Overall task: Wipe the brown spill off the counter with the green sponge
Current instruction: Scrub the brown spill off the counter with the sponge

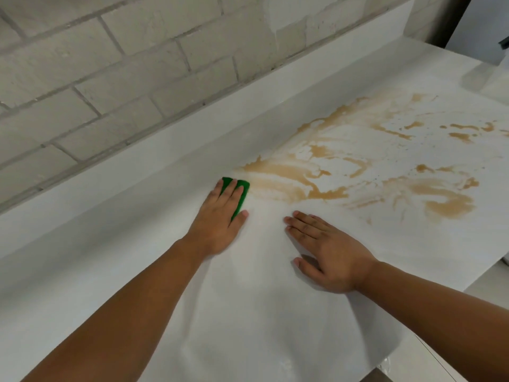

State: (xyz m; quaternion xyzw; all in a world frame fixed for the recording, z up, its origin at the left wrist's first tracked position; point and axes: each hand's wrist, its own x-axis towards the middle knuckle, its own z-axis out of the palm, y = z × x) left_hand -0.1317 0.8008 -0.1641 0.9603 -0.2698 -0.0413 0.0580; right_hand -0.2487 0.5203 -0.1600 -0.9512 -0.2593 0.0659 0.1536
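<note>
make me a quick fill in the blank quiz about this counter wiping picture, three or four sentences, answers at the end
1. The left hand presses flat on a sponge coloured ____.
2. The spill on the counter is ____ in colour.
3. The right hand rests flat on the counter, holding ____.
4. The wall behind the counter is made of white ____.

Missing words: green; brown; nothing; bricks

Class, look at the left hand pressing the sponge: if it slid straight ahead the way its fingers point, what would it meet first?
Probably the low white ledge below the brick wall, since the left hand points slightly left of the brown spill.
</note>
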